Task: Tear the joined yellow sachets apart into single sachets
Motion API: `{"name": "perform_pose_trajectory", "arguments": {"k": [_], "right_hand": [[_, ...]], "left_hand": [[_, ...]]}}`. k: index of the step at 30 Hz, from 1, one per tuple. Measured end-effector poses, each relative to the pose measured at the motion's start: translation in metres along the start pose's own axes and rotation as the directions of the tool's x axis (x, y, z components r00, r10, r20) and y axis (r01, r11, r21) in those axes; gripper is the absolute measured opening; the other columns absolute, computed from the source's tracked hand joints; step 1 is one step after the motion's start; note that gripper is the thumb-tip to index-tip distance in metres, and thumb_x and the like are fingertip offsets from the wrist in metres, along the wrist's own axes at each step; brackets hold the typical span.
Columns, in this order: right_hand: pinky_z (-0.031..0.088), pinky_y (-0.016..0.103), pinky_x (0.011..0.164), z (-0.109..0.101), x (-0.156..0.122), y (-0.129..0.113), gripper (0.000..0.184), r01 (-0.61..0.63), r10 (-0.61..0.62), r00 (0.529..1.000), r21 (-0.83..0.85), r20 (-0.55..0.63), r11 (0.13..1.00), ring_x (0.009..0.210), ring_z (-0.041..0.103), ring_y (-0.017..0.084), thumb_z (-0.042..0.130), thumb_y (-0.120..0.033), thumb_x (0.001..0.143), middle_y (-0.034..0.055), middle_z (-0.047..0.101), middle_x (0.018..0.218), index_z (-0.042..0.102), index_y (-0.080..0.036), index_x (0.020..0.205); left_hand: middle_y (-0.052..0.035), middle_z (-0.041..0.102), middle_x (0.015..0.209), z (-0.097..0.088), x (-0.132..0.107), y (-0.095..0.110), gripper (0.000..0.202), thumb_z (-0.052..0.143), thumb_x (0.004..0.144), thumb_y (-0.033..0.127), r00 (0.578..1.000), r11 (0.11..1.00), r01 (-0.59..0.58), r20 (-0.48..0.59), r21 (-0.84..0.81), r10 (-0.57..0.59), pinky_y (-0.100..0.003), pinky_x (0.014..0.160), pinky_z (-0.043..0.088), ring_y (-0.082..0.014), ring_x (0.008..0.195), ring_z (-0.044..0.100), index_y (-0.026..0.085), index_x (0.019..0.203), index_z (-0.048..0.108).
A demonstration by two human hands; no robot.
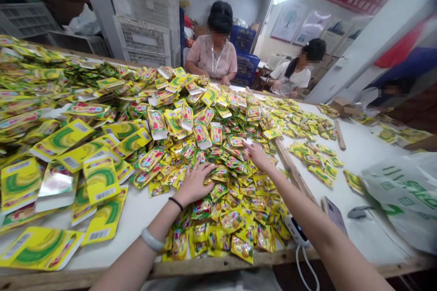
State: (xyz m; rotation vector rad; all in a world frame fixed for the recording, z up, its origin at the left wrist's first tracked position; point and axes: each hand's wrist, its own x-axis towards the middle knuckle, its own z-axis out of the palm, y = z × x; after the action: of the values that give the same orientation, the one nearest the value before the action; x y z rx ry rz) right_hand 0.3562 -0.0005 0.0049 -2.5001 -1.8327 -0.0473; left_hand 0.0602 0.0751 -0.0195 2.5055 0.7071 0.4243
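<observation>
My left hand (197, 183) lies palm down on a heap of small shiny yellow and green packets (235, 220), its fingers spread and partly curled over them. Farther forward, my right hand (257, 154) has its fingers together at the white flap end of a small flat yellow carton (236, 142); the exact grip is partly hidden. More flat yellow cartons (201, 134) with red print lie just beyond both hands. To the left, larger-looking yellow cartons with a green curved band (100, 179) overlap on the white tabletop (134, 232).
A wooden strip (293, 168) divides the table on the right. Near it are a white power strip (296, 231), a phone (332, 213) and a plastic bag (406, 191). Two people (213, 52) sit across the table; another is blurred at right. White crates (145, 38) stand behind.
</observation>
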Motion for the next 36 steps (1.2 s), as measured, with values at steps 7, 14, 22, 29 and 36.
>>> {"name": "perform_pose_trajectory", "arguments": {"k": [7, 14, 22, 29, 36], "right_hand": [[0.036, 0.040, 0.095, -0.016, -0.043, -0.026, 0.049, 0.032, -0.003, 0.988, 0.187, -0.154, 0.982, 0.115, 0.044, 0.026, 0.037, -0.030, 0.090, 0.0126, 0.050, 0.125, 0.033, -0.017, 0.137], [0.023, 0.044, 0.108, -0.007, -0.107, -0.067, 0.044, 0.152, -0.116, 0.983, 0.280, -0.140, 0.948, 0.132, 0.024, 0.025, 0.049, -0.029, 0.080, 0.0060, 0.038, 0.138, 0.048, -0.021, 0.123], [0.016, 0.049, 0.109, 0.003, -0.109, -0.094, 0.063, 0.044, 0.014, 0.988, 0.364, -0.155, 0.930, 0.131, 0.025, 0.032, 0.049, -0.060, 0.077, 0.0142, 0.042, 0.136, 0.052, -0.014, 0.120], [0.046, 0.047, 0.080, -0.002, -0.103, -0.091, 0.039, -0.090, 0.251, 0.962, 0.747, -0.105, 0.659, 0.084, 0.058, 0.027, 0.036, -0.047, 0.088, 0.0091, 0.064, 0.077, 0.063, -0.020, 0.080], [0.053, 0.030, 0.052, -0.018, -0.085, -0.091, 0.040, 0.003, 0.219, 0.974, 0.972, -0.056, 0.237, 0.058, 0.056, 0.015, 0.042, -0.059, 0.082, -0.0004, 0.053, 0.067, 0.050, -0.021, 0.073]], "left_hand": [[-0.0035, 0.054, 0.124, -0.015, 0.001, -0.014, 0.049, 0.057, 0.073, 0.033, 0.999, 0.986, -0.015, 0.035, -0.169, 0.021, -0.047, 0.106, 0.026, -0.0282, 0.126, 0.036, 0.028, 0.122, 0.050], [-0.0052, 0.047, 0.122, -0.006, -0.002, 0.003, 0.051, 0.059, 0.073, 0.037, 0.998, 0.999, -0.013, -0.062, -0.030, 0.011, -0.052, 0.108, 0.015, -0.0274, 0.126, 0.032, 0.028, 0.120, 0.045], [-0.0049, 0.045, 0.110, -0.002, -0.003, 0.011, 0.045, 0.059, 0.073, 0.036, 0.996, 1.000, 0.003, -0.090, 0.009, -0.002, -0.048, 0.105, 0.023, -0.0251, 0.115, 0.038, 0.027, 0.116, 0.046], [-0.0066, 0.040, 0.125, -0.026, 0.002, 0.022, 0.046, 0.059, 0.074, 0.043, 0.983, 0.999, 0.045, -0.176, 0.012, -0.043, -0.052, 0.106, 0.015, -0.0287, 0.124, 0.031, 0.030, 0.117, 0.048], [-0.0024, 0.056, 0.082, -0.029, 0.038, 0.054, 0.037, 0.044, 0.085, 0.048, 0.997, 0.895, -0.061, -0.064, -0.441, 0.036, -0.027, 0.067, 0.043, -0.0153, 0.073, 0.053, 0.019, 0.106, 0.054]]}}
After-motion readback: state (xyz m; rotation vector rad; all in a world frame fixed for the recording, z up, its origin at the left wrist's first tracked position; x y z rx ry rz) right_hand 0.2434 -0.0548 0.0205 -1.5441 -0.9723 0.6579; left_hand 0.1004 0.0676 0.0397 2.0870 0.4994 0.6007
